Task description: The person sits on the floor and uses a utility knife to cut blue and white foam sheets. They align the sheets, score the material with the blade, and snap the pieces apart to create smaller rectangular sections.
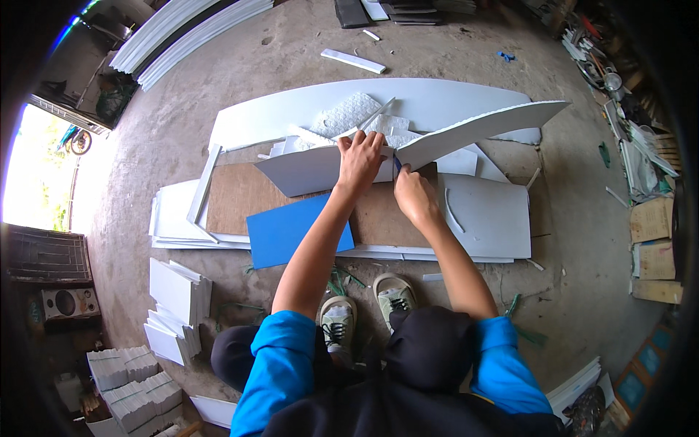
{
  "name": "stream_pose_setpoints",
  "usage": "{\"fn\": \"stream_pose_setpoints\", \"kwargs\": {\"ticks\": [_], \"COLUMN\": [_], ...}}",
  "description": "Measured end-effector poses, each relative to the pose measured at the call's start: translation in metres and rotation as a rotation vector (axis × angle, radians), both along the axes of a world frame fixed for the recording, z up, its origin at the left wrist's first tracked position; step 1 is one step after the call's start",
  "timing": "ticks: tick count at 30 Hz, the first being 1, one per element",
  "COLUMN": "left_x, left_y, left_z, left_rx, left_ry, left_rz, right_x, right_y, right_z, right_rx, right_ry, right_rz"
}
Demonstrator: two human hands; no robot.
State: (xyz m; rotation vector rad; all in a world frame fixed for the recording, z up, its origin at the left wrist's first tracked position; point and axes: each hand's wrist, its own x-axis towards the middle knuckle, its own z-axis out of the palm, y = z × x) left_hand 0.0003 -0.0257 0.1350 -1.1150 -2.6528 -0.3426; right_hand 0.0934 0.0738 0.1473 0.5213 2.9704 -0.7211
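My left hand [360,159] lies flat, fingers spread, pressing down on a white foam sheet [306,171] that rests on a brown board [240,195]. My right hand [413,195] is closed around a small blue-handled knife [397,164] whose blade meets the sheet just right of my left hand. To the right of the cut, the sheet's long white part [480,125] lifts up and away. A blue panel [287,229] lies on the board under my left forearm.
White sheets [488,218] and offcuts lie under and around the board on the concrete floor. Stacks of cut white pieces [175,298] stand at the lower left. Long white strips [189,36] lie at the top left. Clutter lines the right edge.
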Motion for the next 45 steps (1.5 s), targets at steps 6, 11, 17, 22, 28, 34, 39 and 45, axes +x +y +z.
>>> {"fn": "stream_pose_setpoints", "kwargs": {"ticks": [6, 11, 17, 22, 28, 34, 39, 45], "left_x": [0.000, -0.008, -0.008, -0.003, 0.005, -0.002, -0.001, -0.007], "left_y": [0.001, 0.000, 0.000, 0.004, 0.010, 0.017, -0.003, 0.022], "left_z": [-0.002, -0.001, -0.001, 0.000, 0.002, -0.001, -0.004, -0.006], "left_rx": [0.027, 0.019, 0.026, 0.031, 0.150, 0.252, 0.245, 0.307], "left_ry": [-0.007, -0.035, -0.024, -0.048, -0.060, -0.043, 0.006, 0.008], "left_rz": [-0.003, -0.007, 0.003, -0.033, 0.059, 0.116, 0.094, 0.046], "right_x": [-0.007, -0.005, -0.004, -0.009, -0.013, -0.013, -0.024, -0.009], "right_y": [0.002, 0.000, -0.003, 0.005, 0.003, 0.006, -0.011, 0.005], "right_z": [-0.006, -0.004, -0.004, -0.059, -0.054, -0.065, -0.107, -0.175], "right_rx": [-0.023, -0.021, -0.029, -0.021, 0.059, -0.023, 0.024, -0.007], "right_ry": [-0.001, 0.005, -0.041, 0.053, 0.022, 0.035, 0.030, -0.042], "right_rz": [-0.022, 0.002, -0.041, -0.048, 0.053, 0.002, 0.034, -0.132]}}
